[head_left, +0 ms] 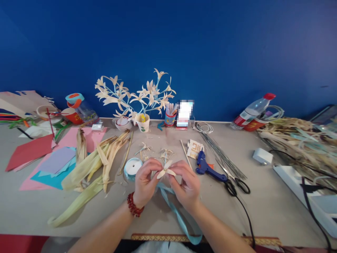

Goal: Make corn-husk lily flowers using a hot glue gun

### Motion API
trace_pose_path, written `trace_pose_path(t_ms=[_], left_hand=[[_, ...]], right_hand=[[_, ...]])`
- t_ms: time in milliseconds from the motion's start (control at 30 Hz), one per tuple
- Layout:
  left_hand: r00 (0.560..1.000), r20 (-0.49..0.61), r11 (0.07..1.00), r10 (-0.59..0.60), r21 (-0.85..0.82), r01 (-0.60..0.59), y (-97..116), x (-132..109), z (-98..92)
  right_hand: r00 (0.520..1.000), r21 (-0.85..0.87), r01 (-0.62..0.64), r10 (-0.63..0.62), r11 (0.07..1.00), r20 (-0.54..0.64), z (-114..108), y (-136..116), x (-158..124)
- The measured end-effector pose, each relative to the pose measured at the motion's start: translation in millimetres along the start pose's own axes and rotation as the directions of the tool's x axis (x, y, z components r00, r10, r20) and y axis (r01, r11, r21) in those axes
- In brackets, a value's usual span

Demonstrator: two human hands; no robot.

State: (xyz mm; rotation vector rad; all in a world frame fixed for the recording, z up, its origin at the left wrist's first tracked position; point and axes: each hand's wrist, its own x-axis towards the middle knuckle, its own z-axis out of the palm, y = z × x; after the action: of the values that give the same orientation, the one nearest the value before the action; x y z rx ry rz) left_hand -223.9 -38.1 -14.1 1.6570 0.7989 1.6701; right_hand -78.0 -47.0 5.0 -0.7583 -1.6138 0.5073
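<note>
A pale corn-husk flower (pixel 166 170) with pointed petals is held between both hands over the middle of the table. My left hand (pixel 147 181), with a red bead bracelet (pixel 134 205) on the wrist, pinches its left side. On the right side, the thumb and fingers of my right hand (pixel 186 182) grip a petal. Light blue ribbon (pixel 176 211) trails beneath the hands to the table's front edge. The ribbon spool (pixel 133 167) lies just left of my left hand. Behind the held flower rest small husk flowers (pixel 143 149) on thin stems.
Dried corn husks (pixel 98 161) and coloured paper (pixel 56 161) cover the left. Husk-flower branches stand in a paper cup (pixel 143 123) at the back. To the right lie a blue glue gun (pixel 210 170), scissors (pixel 234 182), wires (pixel 223 153) and a power strip (pixel 295 186). A bottle (pixel 252 110) leans behind.
</note>
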Motion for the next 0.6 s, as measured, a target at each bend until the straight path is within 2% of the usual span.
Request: trace_pose_path(t_ms=[600], left_hand=[[1.000, -0.008, 0.998, 0.018, 0.067, -0.017, 0.1, -1.9, 1.3]], right_hand=[[0.999, 0.010, -0.031, 0.031, 0.999, -0.024, 0.3, -2.2, 1.7]])
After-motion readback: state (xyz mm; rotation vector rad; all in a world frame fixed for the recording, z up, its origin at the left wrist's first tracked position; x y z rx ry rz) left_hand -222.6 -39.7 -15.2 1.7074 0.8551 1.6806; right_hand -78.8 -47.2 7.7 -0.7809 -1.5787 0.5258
